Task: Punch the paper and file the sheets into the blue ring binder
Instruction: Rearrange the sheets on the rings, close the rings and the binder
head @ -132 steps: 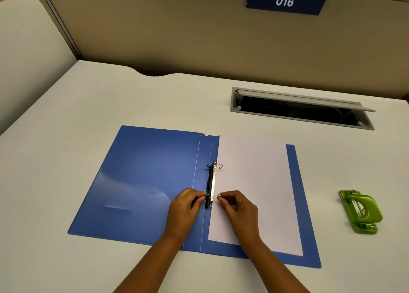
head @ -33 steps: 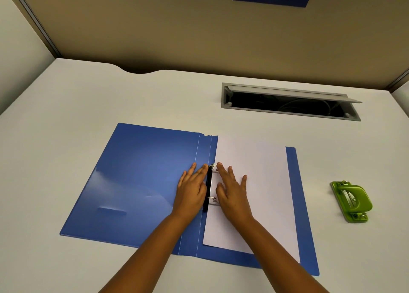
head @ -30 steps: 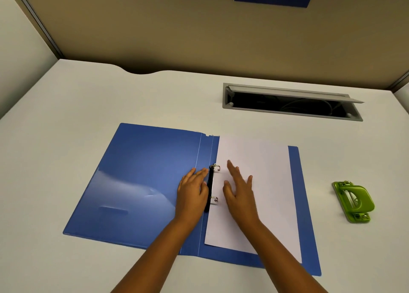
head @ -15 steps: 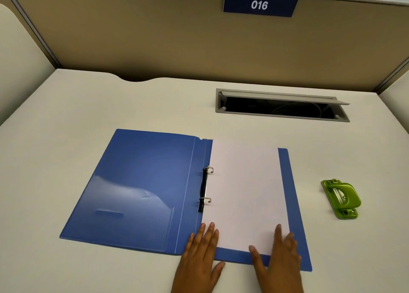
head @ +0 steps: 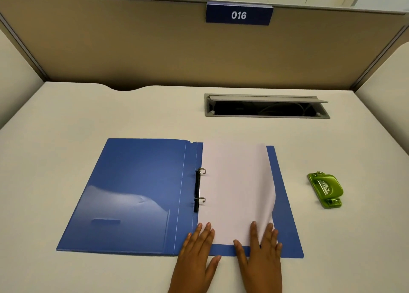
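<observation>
The blue ring binder (head: 137, 188) lies open and flat on the desk. White sheets (head: 232, 186) sit on its right half, threaded on the two metal rings (head: 201, 185). The right edge of the top sheet curls upward. My left hand (head: 197, 255) rests flat at the binder's near edge, fingers spread, fingertips on the sheets' lower left corner. My right hand (head: 261, 253) lies flat at the sheets' lower right corner, where the lifted paper edge passes between its fingers. A green hole punch (head: 325, 190) stands on the desk to the right of the binder.
A grey cable hatch (head: 265, 107) is open in the desk behind the binder. Beige partition walls enclose the desk at the back and sides, with a blue "016" sign (head: 238, 15) on the back wall.
Both hands left the rings and slid back to the binder's near edge. Since half a second ago, the sheet's right edge has lifted and curled at my right hand.
</observation>
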`<state>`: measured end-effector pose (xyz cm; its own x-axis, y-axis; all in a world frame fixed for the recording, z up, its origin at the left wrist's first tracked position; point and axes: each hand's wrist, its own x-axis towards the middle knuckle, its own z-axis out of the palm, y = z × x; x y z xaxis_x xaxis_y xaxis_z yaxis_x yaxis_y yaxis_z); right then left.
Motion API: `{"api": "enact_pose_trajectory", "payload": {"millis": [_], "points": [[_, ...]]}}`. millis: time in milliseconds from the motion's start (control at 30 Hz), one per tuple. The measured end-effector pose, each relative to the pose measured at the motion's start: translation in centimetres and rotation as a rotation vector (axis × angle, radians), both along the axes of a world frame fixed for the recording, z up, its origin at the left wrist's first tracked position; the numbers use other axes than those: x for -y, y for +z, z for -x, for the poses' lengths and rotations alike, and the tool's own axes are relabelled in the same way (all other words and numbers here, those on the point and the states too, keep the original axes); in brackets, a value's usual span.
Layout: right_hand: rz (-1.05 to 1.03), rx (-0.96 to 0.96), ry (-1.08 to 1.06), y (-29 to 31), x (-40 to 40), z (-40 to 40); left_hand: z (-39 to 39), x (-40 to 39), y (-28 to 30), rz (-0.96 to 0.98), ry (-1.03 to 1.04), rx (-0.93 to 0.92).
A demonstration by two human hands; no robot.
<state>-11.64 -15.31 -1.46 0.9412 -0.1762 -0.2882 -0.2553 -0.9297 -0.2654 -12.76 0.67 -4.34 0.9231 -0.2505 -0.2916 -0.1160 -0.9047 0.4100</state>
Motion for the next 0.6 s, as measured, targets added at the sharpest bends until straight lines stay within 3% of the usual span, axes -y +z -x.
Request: {"api": "enact_pose_trajectory", "payload": {"millis": [67, 100, 133, 167, 233, 367, 500, 600], "points": [[-0.037, 0.084, -0.003, 1.1, -0.6, -0.3, -0.3, -0.1, 1.6, 0.172, 0.117, -0.03], [-0.052, 0.143, 0.021, 1.8, -0.8, -0.4, -0.3, 0.2, 2.7, 0.296, 0.247, 0.02], [-0.07, 0.22, 0.063, 2.4, -1.2, -0.4, -0.2, 0.0, 4.4, 0.458, 0.395, -0.061], [-0.097, 0.336, 0.114, 3.2, -1.6, -0.5, -0.4, -0.4, 5.5, 0.627, 0.486, -0.143], [-0.164, 0.558, 0.256, 4.5, -2.8, -0.7, -1.6, -1.1, 8.0, 0.856, 0.689, -0.108], [-0.228, 0.646, 0.517, 5.7, -6.1, -0.8, -5.5, -4.7, 11.6, 1.312, 1.014, -0.109], [-0.183, 0.669, 0.596, 5.2, -7.9, -1.7, -8.4, -7.0, 14.5, 1.243, 1.043, -0.079], [-0.231, 0.567, 0.606, 6.3, -7.8, -2.0, -9.6, -7.9, 15.0, 1.175, 1.038, -0.13]]}}
